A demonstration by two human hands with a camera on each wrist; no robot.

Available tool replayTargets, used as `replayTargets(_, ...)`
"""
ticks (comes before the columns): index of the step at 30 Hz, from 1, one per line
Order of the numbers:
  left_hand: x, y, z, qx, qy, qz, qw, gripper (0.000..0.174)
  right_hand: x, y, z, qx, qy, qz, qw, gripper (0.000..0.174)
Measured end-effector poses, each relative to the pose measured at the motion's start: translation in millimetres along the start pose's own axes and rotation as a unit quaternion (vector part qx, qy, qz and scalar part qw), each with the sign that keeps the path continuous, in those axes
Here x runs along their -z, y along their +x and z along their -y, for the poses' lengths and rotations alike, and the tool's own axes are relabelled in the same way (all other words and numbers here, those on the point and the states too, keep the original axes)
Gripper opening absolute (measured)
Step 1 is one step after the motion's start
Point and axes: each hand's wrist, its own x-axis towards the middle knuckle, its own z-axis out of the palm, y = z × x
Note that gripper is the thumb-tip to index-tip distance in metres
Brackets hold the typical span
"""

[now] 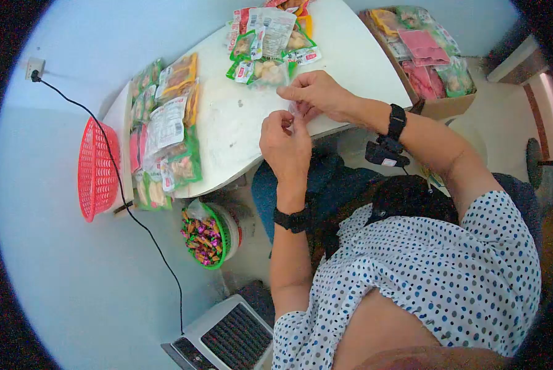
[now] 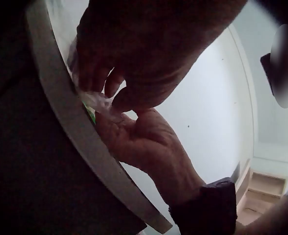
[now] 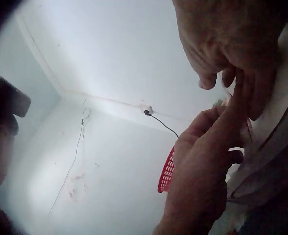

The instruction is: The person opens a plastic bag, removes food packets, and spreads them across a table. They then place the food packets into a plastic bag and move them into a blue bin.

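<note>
Both hands meet over the front edge of the white table (image 1: 227, 117), fingertips close together. Between them is a thin piece of clear plastic (image 2: 101, 103), mostly hidden by the fingers. My left hand (image 1: 287, 148) pinches it from the near side, fingers curled. From the far side my right hand (image 1: 322, 95) pinches it too, thumb and fingers bent. Just beyond the hands lies a pile of food packets (image 1: 276, 37), green, red and clear, some with pale pieces inside.
More packets (image 1: 165, 129) line the table's left side, beside a red plastic basket (image 1: 97, 172). A cardboard box (image 1: 452, 108) of packets stands at the right. Below the table sits a green basket (image 1: 218, 265) of wrapped sweets. A black cable (image 1: 147, 234) hangs from the wall socket.
</note>
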Motion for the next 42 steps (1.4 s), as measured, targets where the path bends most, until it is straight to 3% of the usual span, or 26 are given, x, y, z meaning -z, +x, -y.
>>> replayTargets(4, 4, -1, -2, -0.032, -0.018, -0.021, 0.999, 0.007, 1, -4, -2, 0.015, -0.016, 0.024, 0.999, 0.023)
replayTargets(10, 1, -2, -1, 0.051, -0.069, -0.009, 0.996, 0.011, 11, 2, -15, 0.026, 0.025, 0.063, 0.997, 0.016)
replayTargets(19, 2, -2, -10, 0.066, -0.024, 0.006, 0.997, 0.016, 10, 2, -17, 0.021, 0.028, 0.047, 0.998, 0.012)
replayTargets(25, 3, -1, 2, 0.000, 0.004, 0.002, 1.000, 0.015, 14, 4, -23, 0.044, 0.036, 0.080, 0.995, 0.010)
replayTargets(34, 21, 3, 0, 0.030, -0.039, -0.080, 0.996, 0.006, 9, 1, -20, 0.014, -0.018, 0.065, 0.998, 0.011)
replayTargets(37, 39, 8, -16, 0.008, 0.026, -0.143, 0.989, 0.005, 4, 1, -20, 0.007, -0.078, 0.040, 0.996, 0.014)
replayTargets(40, 43, 6, -24, -0.009, 0.067, -0.140, 0.988, 0.006, 0, -8, -9, 0.025, -0.152, 0.018, 0.988, 0.013)
replayTargets(42, 41, 5, -23, -0.016, 0.071, -0.123, 0.990, 0.007, -5, -9, -14, 0.209, -0.324, -0.069, 0.920, 0.012)
